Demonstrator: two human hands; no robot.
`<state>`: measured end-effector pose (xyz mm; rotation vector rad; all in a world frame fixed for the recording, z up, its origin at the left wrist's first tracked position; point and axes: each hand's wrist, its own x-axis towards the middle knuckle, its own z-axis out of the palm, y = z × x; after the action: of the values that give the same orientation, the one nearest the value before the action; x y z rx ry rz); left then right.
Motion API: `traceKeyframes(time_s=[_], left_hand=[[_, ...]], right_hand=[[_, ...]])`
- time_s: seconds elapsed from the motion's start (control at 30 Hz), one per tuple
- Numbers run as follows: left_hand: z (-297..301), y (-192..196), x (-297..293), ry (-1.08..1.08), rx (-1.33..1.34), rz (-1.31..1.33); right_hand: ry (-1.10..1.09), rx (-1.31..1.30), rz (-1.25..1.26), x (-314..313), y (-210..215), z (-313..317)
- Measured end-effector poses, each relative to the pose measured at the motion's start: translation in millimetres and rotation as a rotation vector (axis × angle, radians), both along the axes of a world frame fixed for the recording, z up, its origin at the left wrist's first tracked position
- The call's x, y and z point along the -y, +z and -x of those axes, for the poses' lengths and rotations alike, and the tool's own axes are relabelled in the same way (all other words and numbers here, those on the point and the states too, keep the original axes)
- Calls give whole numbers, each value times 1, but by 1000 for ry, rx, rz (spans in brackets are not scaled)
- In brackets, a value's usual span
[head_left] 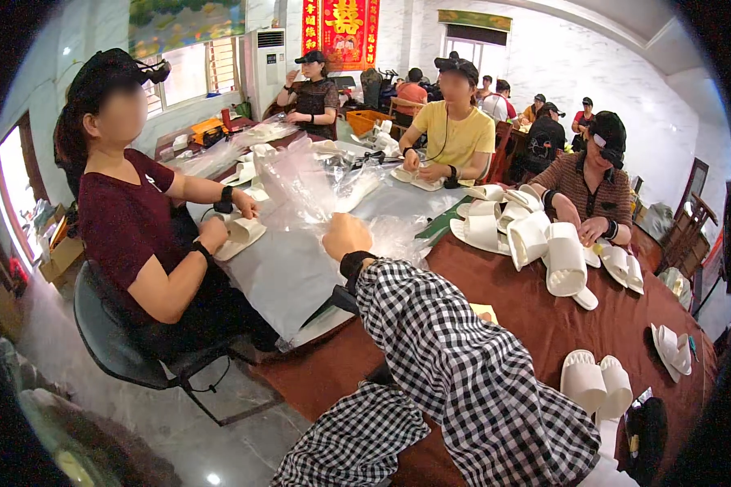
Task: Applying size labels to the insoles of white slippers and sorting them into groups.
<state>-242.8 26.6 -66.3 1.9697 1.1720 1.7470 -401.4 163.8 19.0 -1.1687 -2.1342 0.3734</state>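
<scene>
My right hand (348, 235) reaches far across the table, its arm in a black-and-white checked sleeve and a dark band at the wrist. Its fingers are curled closed at a heap of clear plastic bags (296, 183), with a bag seemingly pinched in them; the fingertips are hidden. Lower down lies my left arm's checked sleeve (353, 438); the right sleeve covers the left hand. To the right of my right arm, a small pale yellow paper (485, 312) shows on the brown cloth.
White slippers (528, 239) are heaped at the right; one pair (597, 385) lies nearer me. A person in maroon (130, 219) handles a slipper at left. People in yellow (455, 134) and brown stripes (597, 187) work across the table. Grey sheeting (280, 272) covers the left part.
</scene>
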Motion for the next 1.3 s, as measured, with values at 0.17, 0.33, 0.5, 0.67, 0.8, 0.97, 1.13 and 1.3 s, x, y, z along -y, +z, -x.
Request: traceKeyframes(time_s=[0.17, 0.33, 0.5, 0.67, 0.8, 0.97, 1.13, 1.3], left_hand=[[-3, -3, 9, 104, -78, -86], [-11, -11, 13, 213, -160, -172], [-31, -16, 6, 290, -244, -296], [-48, 16, -29, 414, -301, -462], [-70, -7, -40, 481, -334, -482], [-66, 9, -38, 485, -292, -496], [-69, 7, -37, 472, -295, -495], [-65, 7, -29, 414, -368, -460]], right_hand=[[-81, -108, 115, -21, 33, -10], [-162, -261, 157, -28, 53, -1], [-147, -204, 27, -6, 8, 40], [113, 160, -192, 6, -98, 49], [254, 328, -264, 25, -128, 60], [275, 254, -39, 12, -116, 61], [265, 199, -104, 10, -118, 56], [250, 332, 223, 17, -109, 54]])
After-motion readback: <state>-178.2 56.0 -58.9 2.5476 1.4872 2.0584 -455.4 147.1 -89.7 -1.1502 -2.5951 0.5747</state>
